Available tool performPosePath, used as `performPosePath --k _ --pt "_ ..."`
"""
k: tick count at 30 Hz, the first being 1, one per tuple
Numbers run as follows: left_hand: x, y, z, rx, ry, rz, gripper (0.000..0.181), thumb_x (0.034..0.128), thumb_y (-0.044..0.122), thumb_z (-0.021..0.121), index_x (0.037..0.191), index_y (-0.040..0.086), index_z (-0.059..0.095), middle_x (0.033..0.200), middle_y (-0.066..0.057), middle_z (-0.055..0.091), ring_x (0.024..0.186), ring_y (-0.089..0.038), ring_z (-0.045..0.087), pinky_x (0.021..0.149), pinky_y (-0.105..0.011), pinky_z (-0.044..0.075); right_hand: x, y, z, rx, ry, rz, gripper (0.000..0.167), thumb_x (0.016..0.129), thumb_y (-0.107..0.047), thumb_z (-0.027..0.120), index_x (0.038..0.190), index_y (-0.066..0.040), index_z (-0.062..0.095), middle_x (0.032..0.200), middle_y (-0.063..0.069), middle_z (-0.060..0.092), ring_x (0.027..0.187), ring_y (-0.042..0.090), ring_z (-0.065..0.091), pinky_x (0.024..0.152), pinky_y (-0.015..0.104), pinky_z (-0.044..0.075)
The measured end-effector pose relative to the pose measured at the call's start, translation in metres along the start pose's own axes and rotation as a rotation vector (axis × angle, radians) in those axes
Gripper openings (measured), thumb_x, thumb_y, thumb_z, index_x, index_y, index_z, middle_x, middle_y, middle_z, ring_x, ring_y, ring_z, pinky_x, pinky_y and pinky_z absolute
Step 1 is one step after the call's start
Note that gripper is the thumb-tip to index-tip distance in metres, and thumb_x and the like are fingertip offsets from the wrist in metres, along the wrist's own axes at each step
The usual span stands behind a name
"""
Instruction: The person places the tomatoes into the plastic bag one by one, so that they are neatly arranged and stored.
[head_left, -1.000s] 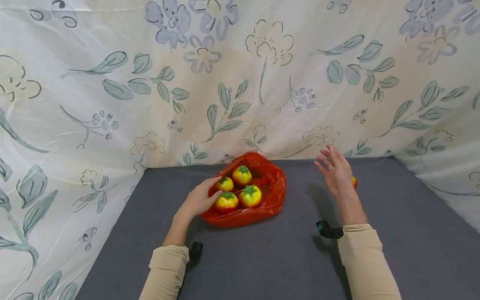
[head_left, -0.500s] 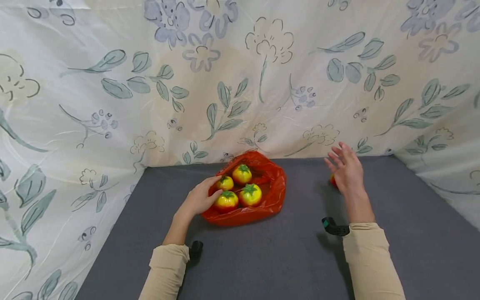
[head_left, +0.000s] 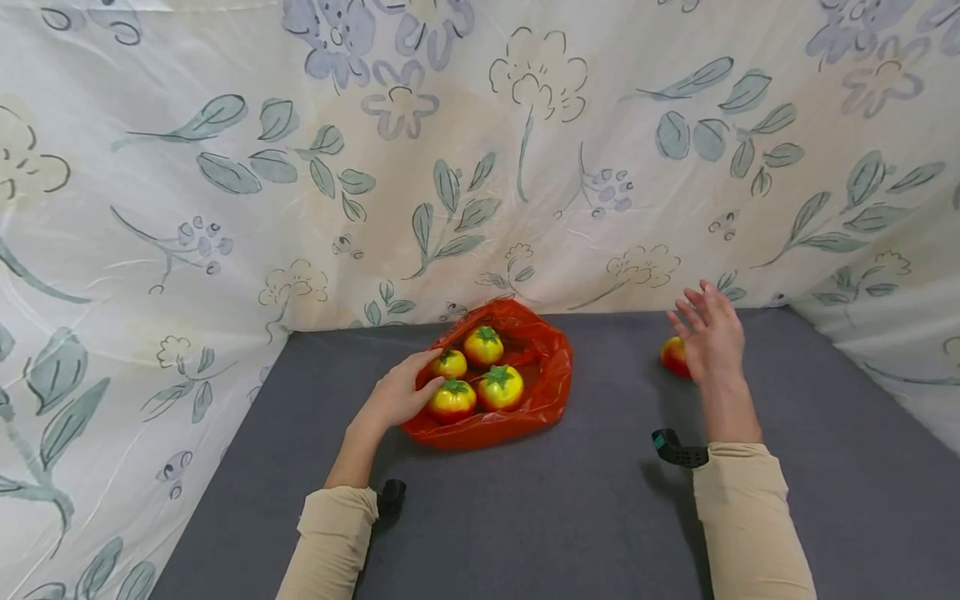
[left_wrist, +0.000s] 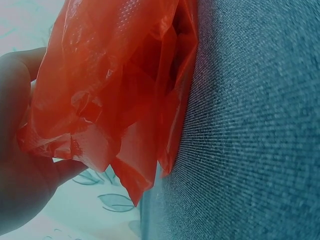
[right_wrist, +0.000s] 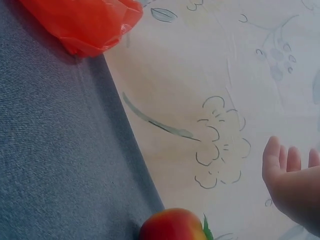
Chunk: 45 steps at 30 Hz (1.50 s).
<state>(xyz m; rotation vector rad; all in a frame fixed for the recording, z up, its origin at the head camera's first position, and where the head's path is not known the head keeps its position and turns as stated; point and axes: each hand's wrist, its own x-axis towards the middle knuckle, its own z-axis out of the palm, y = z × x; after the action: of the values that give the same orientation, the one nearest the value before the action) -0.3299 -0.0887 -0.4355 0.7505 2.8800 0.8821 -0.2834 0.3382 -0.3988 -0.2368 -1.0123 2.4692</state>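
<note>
An opened red plastic bag (head_left: 551, 387) rests on the dark table with several yellow-and-red tomatoes (head_left: 501, 388) with green leafy tops inside it. My left hand (head_left: 399, 390) grips the bag's left rim between thumb and fingers; in the left wrist view the crumpled side of the bag (left_wrist: 85, 95) hides part of the fingers. To the right, one more tomato (head_left: 675, 357) lies on the table. Beside and above that tomato hovers my right hand (head_left: 716, 343), fingers loosely extended and holding nothing. The right wrist view shows the loose tomato (right_wrist: 172, 226) apart from the hand.
A flower-printed cloth (head_left: 570, 167) hangs along the back and sides of the dark grey tabletop (head_left: 525, 517). Each wrist carries a black strapped device, such as the right wristband (head_left: 678, 448).
My right hand has moved rightward, and the loose tomato that it covered now shows on its left. The left hand keeps its grip on the bag, nearly still.
</note>
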Motion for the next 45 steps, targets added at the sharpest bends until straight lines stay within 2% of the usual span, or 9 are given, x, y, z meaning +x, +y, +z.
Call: performPosePath --k 6,12,20,27,33,40,43,45 --pt "0.001 -0.002 0.001 0.006 0.002 0.011 0.054 0.0941 0.026 0.060 0.143 0.010 0.044 0.141 -0.013 0.046 0.128 -0.033 0.043 0.102 -0.058 0.033 0.000 -0.005 -0.006 0.055 0.007 -0.016 0.048 0.090 -0.023 0.067 0.131 -0.010 0.046 0.119 0.007 0.046 0.101 0.021 0.049 0.082 0.030 0.050" --pt "0.000 -0.001 0.000 0.004 -0.004 0.003 0.054 0.0943 0.027 0.059 0.143 0.011 0.044 0.142 -0.013 0.045 0.128 -0.034 0.042 0.102 -0.060 0.032 0.002 -0.008 -0.011 0.097 0.060 -0.046 0.043 0.088 -0.020 0.070 0.125 -0.009 0.052 0.115 0.008 0.049 0.097 0.022 0.051 0.079 0.031 0.051" --pt "0.000 0.000 0.000 0.007 -0.008 0.003 0.054 0.0941 0.027 0.059 0.143 0.010 0.044 0.142 -0.014 0.045 0.128 -0.034 0.042 0.102 -0.059 0.032 0.002 -0.013 -0.018 0.091 0.133 -0.079 0.040 0.089 -0.022 0.068 0.125 -0.012 0.054 0.117 0.007 0.049 0.099 0.022 0.052 0.082 0.030 0.050" --pt "-0.001 0.001 -0.001 -0.002 -0.007 -0.004 0.054 0.0938 0.027 0.060 0.143 0.010 0.044 0.141 -0.014 0.045 0.128 -0.034 0.042 0.102 -0.059 0.032 0.006 -0.012 -0.027 0.065 0.201 -0.139 0.040 0.089 -0.021 0.069 0.126 -0.010 0.056 0.115 0.008 0.053 0.098 0.021 0.055 0.079 0.030 0.051" --pt "-0.001 0.001 -0.001 0.000 -0.006 -0.002 0.054 0.0937 0.027 0.060 0.143 0.010 0.044 0.141 -0.014 0.046 0.127 -0.034 0.043 0.102 -0.059 0.032 0.004 -0.018 -0.033 0.102 0.254 -0.103 0.045 0.089 -0.023 0.069 0.130 -0.013 0.054 0.118 0.005 0.051 0.105 0.021 0.051 0.081 0.028 0.049" --pt "-0.002 0.000 0.000 0.003 -0.004 0.000 0.055 0.0936 0.027 0.060 0.143 0.011 0.044 0.141 -0.014 0.046 0.127 -0.034 0.043 0.101 -0.060 0.032 0.005 -0.021 -0.043 0.123 0.302 -0.095 0.039 0.088 -0.019 0.070 0.125 -0.013 0.058 0.115 0.004 0.052 0.102 0.019 0.049 0.075 0.029 0.050" --pt "-0.002 0.000 0.000 0.005 -0.003 0.003 0.055 0.0937 0.028 0.060 0.143 0.010 0.044 0.141 -0.014 0.045 0.128 -0.034 0.042 0.101 -0.060 0.032 0.016 -0.020 -0.054 0.135 0.329 -0.078 0.041 0.088 -0.020 0.070 0.127 -0.016 0.057 0.118 0.003 0.051 0.104 0.019 0.048 0.077 0.030 0.050" --pt "-0.002 0.000 0.000 0.007 -0.002 0.006 0.055 0.0938 0.028 0.060 0.143 0.010 0.044 0.142 -0.014 0.045 0.128 -0.034 0.042 0.101 -0.059 0.032 0.030 -0.016 -0.072 0.102 0.330 -0.090 0.043 0.088 -0.023 0.071 0.128 -0.017 0.056 0.120 0.003 0.052 0.104 0.019 0.050 0.080 0.032 0.050"
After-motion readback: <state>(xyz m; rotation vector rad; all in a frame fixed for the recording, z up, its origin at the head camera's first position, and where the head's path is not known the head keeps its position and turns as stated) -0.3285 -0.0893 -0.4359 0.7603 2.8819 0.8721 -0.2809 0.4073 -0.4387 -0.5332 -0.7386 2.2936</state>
